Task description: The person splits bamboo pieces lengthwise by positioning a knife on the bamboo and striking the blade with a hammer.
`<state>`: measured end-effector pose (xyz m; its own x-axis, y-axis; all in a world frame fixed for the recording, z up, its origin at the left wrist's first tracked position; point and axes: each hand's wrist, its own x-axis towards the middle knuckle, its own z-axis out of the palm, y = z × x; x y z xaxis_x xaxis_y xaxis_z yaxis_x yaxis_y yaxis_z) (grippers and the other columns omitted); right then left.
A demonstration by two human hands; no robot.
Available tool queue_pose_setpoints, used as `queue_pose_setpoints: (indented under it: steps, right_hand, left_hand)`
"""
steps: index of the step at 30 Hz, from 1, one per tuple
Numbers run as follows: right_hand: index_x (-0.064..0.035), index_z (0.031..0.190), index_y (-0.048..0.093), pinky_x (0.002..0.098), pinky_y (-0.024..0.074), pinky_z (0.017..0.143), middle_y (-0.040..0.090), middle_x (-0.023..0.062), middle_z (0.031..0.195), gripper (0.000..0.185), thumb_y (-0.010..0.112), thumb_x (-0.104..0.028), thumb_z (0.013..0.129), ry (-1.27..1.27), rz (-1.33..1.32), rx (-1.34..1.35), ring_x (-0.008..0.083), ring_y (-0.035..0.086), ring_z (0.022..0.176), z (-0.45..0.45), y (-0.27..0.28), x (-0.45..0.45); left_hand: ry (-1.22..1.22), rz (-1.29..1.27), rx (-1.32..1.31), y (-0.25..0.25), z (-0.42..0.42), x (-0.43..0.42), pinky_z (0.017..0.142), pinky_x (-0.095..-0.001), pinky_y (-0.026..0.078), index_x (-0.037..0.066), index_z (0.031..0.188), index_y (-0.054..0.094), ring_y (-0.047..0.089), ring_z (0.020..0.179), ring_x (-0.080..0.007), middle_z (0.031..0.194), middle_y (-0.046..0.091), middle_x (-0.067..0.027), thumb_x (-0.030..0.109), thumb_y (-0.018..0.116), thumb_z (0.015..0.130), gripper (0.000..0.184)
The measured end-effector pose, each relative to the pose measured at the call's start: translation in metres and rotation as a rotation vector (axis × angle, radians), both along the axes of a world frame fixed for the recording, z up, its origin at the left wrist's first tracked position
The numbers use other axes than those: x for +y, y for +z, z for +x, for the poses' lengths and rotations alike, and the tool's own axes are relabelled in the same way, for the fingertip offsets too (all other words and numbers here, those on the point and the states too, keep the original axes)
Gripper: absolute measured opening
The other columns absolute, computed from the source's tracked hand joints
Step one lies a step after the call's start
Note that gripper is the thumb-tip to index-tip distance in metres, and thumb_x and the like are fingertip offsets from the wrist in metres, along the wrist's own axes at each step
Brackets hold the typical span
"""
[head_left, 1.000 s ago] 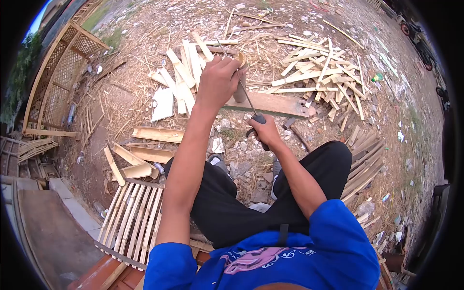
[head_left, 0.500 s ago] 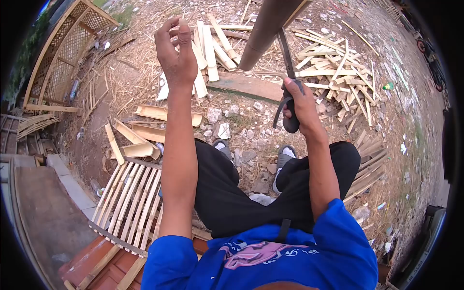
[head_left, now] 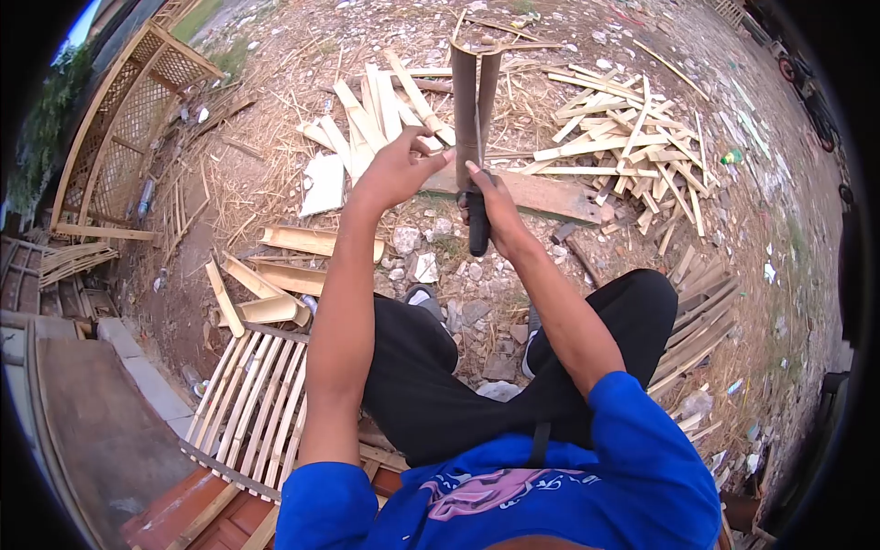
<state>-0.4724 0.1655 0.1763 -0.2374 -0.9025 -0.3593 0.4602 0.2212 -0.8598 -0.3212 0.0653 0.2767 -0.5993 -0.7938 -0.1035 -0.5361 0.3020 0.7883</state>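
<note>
A dark bamboo piece (head_left: 466, 101) stands upright over a wooden plank (head_left: 555, 194), with a split showing down its length. My right hand (head_left: 495, 213) is wrapped round the black handle (head_left: 478, 229) of a long-bladed tool at the bamboo's lower end. The blade is mostly hidden against the bamboo. To the left of the bamboo, my left hand (head_left: 401, 172) is raised with its fingers apart and bent, holding nothing. Its fingertips are close to the bamboo.
Split bamboo strips (head_left: 632, 137) lie piled at the right, with more (head_left: 367, 115) behind my left hand. Curved bamboo halves (head_left: 293, 277) and a slatted piece (head_left: 249, 403) are at the left. A hammer-like tool (head_left: 576, 247) lies beyond my right knee.
The bamboo swung from a tilt at the upper right to upright near the centre. My right hand moved left with the tool, and my left hand moved right and down towards the bamboo.
</note>
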Motion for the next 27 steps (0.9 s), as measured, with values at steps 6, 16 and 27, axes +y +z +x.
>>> queue_pose_setpoints:
  steps: [6,16,27]
  right_hand:
    - [-0.0066,0.145,0.031,0.0412,0.045,0.097,0.057,0.0202,0.122,0.076,0.036,-0.065,0.097,0.263,-0.09,-0.162,0.0255,0.059,0.108,0.009,0.005,-0.022]
    - [-0.0032,0.121,0.061,0.0394,0.0521,0.083,0.071,0.0151,0.101,0.054,0.067,-0.044,0.087,0.633,-0.032,1.284,0.0293,0.069,0.089,-0.172,0.043,-0.001]
    - [0.0047,0.12,0.057,0.0475,0.0471,0.095,0.062,0.0296,0.117,0.059,0.067,-0.039,0.082,0.389,0.993,1.201,0.0404,0.061,0.11,-0.21,-0.215,0.197]
  left_hand:
    - [-0.097,0.437,0.051,-0.048,-0.006,-0.005,0.087,-0.0385,0.052,0.007,0.147,0.035,0.063,0.106,-0.026,0.122,0.06,-0.0219,0.059,0.065,0.086,0.085]
    - [-0.016,0.275,-0.044,-0.058,0.008,-0.011,0.069,-0.0312,0.051,0.004,0.132,0.044,0.061,0.074,-0.0167,0.094,0.064,-0.0118,0.021,0.078,0.076,0.069]
    - [0.133,0.136,-0.089,-0.068,-0.008,-0.015,0.06,-0.0321,0.049,-0.002,0.107,0.059,0.058,0.062,-0.0173,0.08,0.063,-0.0105,0.023,0.074,0.072,0.046]
